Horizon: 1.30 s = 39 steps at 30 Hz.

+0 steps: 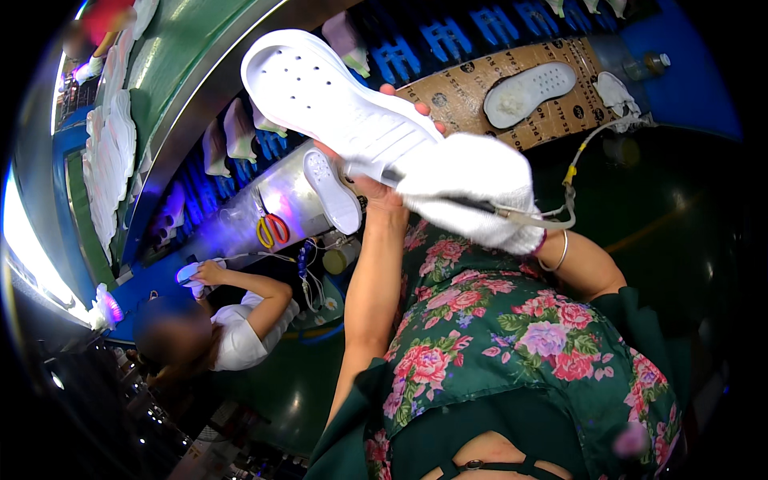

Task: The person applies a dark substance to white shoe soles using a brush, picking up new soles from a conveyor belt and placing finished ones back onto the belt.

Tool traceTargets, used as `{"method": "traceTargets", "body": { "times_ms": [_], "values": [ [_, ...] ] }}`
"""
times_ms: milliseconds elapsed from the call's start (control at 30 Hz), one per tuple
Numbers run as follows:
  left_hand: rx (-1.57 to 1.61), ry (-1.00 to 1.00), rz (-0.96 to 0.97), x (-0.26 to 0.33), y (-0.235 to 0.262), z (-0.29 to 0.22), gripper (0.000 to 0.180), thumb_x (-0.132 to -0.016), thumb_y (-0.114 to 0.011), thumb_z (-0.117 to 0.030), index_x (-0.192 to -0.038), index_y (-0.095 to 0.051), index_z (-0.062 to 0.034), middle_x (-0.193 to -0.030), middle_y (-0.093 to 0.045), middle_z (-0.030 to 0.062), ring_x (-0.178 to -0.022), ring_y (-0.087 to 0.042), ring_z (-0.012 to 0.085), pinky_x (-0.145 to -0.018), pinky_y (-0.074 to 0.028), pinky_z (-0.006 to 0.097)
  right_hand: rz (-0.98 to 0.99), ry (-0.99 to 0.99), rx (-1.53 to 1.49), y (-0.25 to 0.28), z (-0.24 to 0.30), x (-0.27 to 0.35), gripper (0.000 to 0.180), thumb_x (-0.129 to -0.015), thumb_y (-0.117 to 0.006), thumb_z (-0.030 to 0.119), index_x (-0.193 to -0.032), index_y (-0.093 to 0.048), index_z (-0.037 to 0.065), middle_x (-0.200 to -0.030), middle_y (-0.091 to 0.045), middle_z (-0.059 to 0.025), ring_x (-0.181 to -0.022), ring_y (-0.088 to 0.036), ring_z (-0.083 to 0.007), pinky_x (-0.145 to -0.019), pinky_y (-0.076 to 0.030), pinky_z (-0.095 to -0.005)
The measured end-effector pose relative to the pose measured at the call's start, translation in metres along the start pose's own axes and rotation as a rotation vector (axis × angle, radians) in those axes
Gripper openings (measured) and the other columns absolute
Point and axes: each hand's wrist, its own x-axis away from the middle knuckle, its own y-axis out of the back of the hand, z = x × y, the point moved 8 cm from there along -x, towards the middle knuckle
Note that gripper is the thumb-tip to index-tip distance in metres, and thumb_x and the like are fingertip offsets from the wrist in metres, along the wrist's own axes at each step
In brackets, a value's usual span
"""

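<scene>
My bare left hand [376, 188] is closed round a white moulded shoe sole [320, 100], its fingers showing past the far edge and its thumb on the near edge. The sole is held up and tilted, with small dark holes toward its wide end. My right hand [472, 192], in a white knitted glove, is wrapped round a slim corded tool [460, 202]. Its blurred metallic tip lies by the sole's near edge, close to my left thumb; whether it touches cannot be told. A pale cable [552, 218] leaves the back of the tool.
Another white sole [530, 94] rests on brown cardboard [448, 88], beside a crumpled white glove [616, 92]. A smaller sole [332, 192] and red-and-yellow-handled scissors [272, 228] lie to the left. A co-worker [252, 328] sits at lower left. Blue racks and a green conveyor [188, 40] run behind.
</scene>
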Motion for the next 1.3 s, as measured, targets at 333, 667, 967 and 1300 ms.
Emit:
{"method": "traceTargets", "body": {
  "times_ms": [333,667,967,1300],
  "values": [
    [-0.115,0.068,-0.123,-0.004,0.004,-0.013,0.106,-0.072,-0.068,-0.086,-0.145,-0.049,-0.0122,-0.131,-0.054,0.0251,-0.115,-0.053,0.0459,-0.091,-0.052,0.060,0.000,-0.255,-0.317,0.008,-0.035,0.016,0.033,-0.085,-0.080,0.008,-0.118,-0.078,0.011,-0.109,-0.077,-0.0094,-0.095,-0.074,-0.0265,-0.085,-0.057,-0.0385],
    [-0.178,0.109,-0.034,0.002,-0.003,-0.030,0.112,-0.072,-0.069,-0.085,-0.153,-0.040,-0.0136,-0.140,-0.052,0.0196,-0.103,-0.051,0.0425,-0.079,-0.047,0.054,0.103,0.194,0.198,0.011,0.001,0.002,0.028,-0.083,-0.082,0.012,-0.111,-0.080,0.016,-0.102,-0.078,-0.0046,-0.087,-0.074,-0.0232,-0.077,-0.058,-0.0355],
    [-0.278,0.288,0.137,-0.003,-0.016,-0.023,0.107,-0.069,-0.074,-0.084,-0.145,-0.049,-0.0136,-0.117,-0.052,0.0146,-0.094,-0.048,0.0324,-0.082,-0.040,0.039,0.047,-0.064,-0.067,0.017,-0.005,-0.007,0.019,-0.080,-0.083,0.006,-0.098,-0.081,0.008,-0.094,-0.078,-0.0089,-0.081,-0.073,-0.0229,-0.073,-0.057,-0.0341],
    [-0.398,0.366,0.350,-0.010,-0.022,-0.023,0.106,-0.068,-0.070,-0.088,-0.145,-0.052,-0.0175,-0.110,-0.053,0.0129,-0.086,-0.050,0.0278,-0.076,-0.036,0.040,0.061,-0.282,-0.349,0.005,-0.015,0.011,0.016,-0.078,-0.085,0.004,-0.093,-0.080,0.004,-0.097,-0.079,-0.0107,-0.085,-0.075,-0.0230,-0.077,-0.059,-0.0343]
  ]
}}
